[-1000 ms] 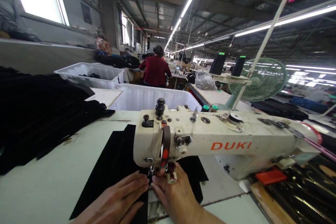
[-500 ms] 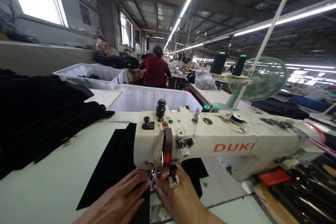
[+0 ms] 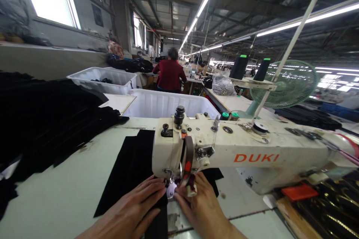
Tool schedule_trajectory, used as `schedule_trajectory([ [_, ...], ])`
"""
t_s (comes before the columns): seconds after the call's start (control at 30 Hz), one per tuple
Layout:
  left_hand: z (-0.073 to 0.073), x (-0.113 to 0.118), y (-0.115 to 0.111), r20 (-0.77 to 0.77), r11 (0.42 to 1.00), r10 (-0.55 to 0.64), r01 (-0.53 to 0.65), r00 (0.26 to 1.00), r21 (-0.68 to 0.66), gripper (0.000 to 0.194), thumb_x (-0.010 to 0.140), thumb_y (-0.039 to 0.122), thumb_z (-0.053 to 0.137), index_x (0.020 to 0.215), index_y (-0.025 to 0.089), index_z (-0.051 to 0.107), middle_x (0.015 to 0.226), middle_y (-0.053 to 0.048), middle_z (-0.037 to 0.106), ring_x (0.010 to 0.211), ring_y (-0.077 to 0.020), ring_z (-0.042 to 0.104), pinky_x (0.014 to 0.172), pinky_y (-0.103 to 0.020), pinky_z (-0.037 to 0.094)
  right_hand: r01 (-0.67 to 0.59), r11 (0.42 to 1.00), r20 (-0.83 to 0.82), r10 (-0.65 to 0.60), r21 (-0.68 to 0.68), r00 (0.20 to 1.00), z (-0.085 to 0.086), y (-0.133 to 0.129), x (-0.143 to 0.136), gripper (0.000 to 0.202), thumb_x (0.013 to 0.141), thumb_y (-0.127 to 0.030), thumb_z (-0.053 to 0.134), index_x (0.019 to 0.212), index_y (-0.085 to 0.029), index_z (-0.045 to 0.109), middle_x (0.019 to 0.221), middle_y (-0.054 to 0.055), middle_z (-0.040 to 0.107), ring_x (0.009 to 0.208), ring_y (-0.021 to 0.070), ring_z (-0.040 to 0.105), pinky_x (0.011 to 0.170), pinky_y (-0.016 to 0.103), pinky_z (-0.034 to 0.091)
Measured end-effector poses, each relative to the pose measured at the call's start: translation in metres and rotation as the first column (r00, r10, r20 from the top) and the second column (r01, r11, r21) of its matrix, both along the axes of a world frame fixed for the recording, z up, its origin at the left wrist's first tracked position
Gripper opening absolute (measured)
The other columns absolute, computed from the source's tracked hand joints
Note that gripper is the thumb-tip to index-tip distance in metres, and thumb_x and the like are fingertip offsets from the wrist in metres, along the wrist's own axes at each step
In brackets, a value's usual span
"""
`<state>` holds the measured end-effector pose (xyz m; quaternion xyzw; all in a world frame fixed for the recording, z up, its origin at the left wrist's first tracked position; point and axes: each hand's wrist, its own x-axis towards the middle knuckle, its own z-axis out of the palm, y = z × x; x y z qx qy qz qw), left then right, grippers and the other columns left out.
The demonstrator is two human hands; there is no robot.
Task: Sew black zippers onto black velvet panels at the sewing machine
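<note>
My left hand (image 3: pixel 134 205) lies flat on a black fabric piece (image 3: pixel 126 168), its fingers stretched toward the needle area and its thumb apart. Close by on the right, my right hand (image 3: pixel 200 203) is bent in at the presser foot, thumb and fingers drawn together at the fabric's edge. Its fingertips are partly hidden behind a dark curved strap (image 3: pixel 188 160). Above both hands stands the head of a cream sewing machine (image 3: pixel 224 138). The bright metal needle plate (image 3: pixel 171 190) shows between my hands. More black fabric (image 3: pixel 213 179) sticks out under the machine arm.
A large stack of black fabric (image 3: pixel 50 119) is at the left. White plastic bins (image 3: pixel 171 101) stand behind the machine. Thread cones (image 3: pixel 239 68) and a green fan (image 3: pixel 288 84) are at the right. Farther back sits a person in a dark red top (image 3: pixel 170 74).
The view has shifted slightly, so the machine and hands appear farther right. My hands stay at the needle area, with more of the bright plate showing between them.
</note>
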<state>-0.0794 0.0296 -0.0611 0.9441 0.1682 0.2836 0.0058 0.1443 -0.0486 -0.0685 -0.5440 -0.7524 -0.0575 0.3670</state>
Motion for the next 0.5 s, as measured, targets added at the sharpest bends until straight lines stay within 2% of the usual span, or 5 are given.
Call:
schedule_trajectory([
  [0.2,-0.004,-0.002,0.000,-0.068,1.000,0.006,-0.007,0.998,-0.014,0.042,0.095,0.036,0.058,0.135,0.027,0.058,0.132,-0.003,0.064,0.119,-0.0218,0.062,0.102,-0.032,0.048,-0.012,1.000,0.036,0.013,-0.020,0.999,0.002,0.000,0.000,0.010,0.089,-0.014,0.062,0.083,-0.022,0.065,0.087,0.000,0.068,0.084,0.0206,0.061,0.080,0.036,0.046],
  [0.33,-0.005,-0.006,0.004,-0.117,0.998,0.020,-0.027,0.993,-0.061,0.050,0.093,0.035,0.060,0.140,0.023,0.051,0.137,-0.008,0.060,0.128,-0.0261,0.055,0.106,-0.042,0.044,-0.018,1.000,0.047,0.018,0.009,0.999,0.000,0.000,0.002,0.014,0.091,-0.014,0.056,0.083,-0.021,0.063,0.086,0.002,0.068,0.081,0.0216,0.062,0.077,0.037,0.048],
  [0.43,0.009,-0.004,0.022,-0.226,0.988,-0.032,-0.004,0.974,-0.155,0.053,0.091,0.031,0.062,0.143,0.026,0.048,0.141,-0.006,0.057,0.134,-0.0263,0.048,0.114,-0.048,0.032,-0.045,0.995,0.117,0.034,0.087,0.993,-0.010,0.004,0.010,0.018,0.093,-0.013,0.052,0.085,-0.022,0.064,0.087,0.004,0.069,0.082,0.0221,0.064,0.078,0.036,0.050],
  [0.5,0.023,0.003,0.045,-0.286,0.982,0.022,-0.074,0.958,-0.175,0.048,0.094,0.029,0.057,0.141,0.032,0.050,0.143,-0.001,0.056,0.136,-0.0267,0.045,0.118,-0.051,0.023,-0.027,0.984,0.186,-0.006,0.175,0.983,-0.020,0.010,0.018,0.020,0.092,-0.014,0.051,0.081,-0.023,0.064,0.083,0.004,0.069,0.080,0.0221,0.065,0.076,0.035,0.051],
])
